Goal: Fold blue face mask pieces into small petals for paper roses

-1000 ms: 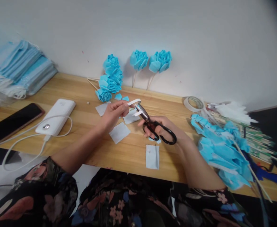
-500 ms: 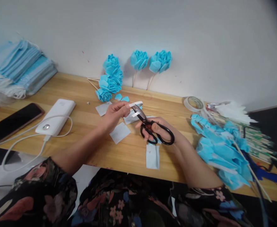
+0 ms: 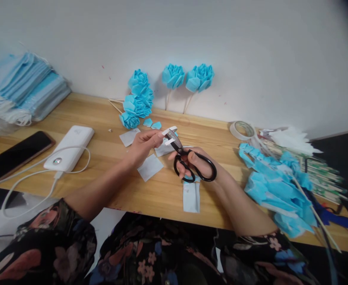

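My left hand [image 3: 142,145] pinches a narrow white strip [image 3: 168,131] above the wooden table [image 3: 102,118]. My right hand [image 3: 198,163] has its fingers through the black handles of a pair of scissors [image 3: 188,161], whose blades close on the strip's free end. Pale cut squares [image 3: 150,167] lie on the table under and beside both hands, and one pale blue rectangle [image 3: 191,196] lies near the front edge.
Blue paper flowers [image 3: 138,99] on sticks lean against the wall. Stacked blue face masks [image 3: 22,89] sit far left, beside a phone [image 3: 13,154] and a white power bank [image 3: 69,146] with cable. A tape roll [image 3: 241,130], blue scraps [image 3: 276,190] and sticks fill the right.
The scissors and my right hand have shifted a little left and nearer the strip, with the blades closing on it. My left hand has kept its pinch.
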{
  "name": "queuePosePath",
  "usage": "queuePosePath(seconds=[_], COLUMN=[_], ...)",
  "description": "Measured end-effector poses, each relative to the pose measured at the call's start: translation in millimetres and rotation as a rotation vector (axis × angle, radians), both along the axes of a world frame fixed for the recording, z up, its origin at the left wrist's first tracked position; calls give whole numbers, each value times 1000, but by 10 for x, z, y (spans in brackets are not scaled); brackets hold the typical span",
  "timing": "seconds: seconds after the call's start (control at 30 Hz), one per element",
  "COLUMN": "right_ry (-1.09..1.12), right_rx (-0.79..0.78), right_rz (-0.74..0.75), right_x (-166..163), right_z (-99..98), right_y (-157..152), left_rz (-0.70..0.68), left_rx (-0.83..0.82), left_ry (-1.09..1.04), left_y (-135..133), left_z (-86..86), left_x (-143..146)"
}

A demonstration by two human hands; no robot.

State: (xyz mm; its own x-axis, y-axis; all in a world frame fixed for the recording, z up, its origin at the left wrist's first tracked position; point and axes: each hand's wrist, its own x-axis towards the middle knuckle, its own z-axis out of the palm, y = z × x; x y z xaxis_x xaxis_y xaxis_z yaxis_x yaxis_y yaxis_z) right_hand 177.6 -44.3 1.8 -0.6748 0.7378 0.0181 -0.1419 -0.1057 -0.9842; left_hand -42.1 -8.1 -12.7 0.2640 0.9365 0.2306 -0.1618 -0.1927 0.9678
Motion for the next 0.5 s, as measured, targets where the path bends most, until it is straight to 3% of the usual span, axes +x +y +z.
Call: queuePosePath(seconds=[0.3,0.5], right_ry=[9,31], right_rx=[-23,-41], right_rz=[-7,-47], right_x=[-28,-23], right_z=[15,14], right_y=[-2,-8], left_rz=[24,15], left_rx=[-16,10], left_ry=[47,88], left_y=[-18,-50], left_z=[-26,50], left_x=[2,-6])
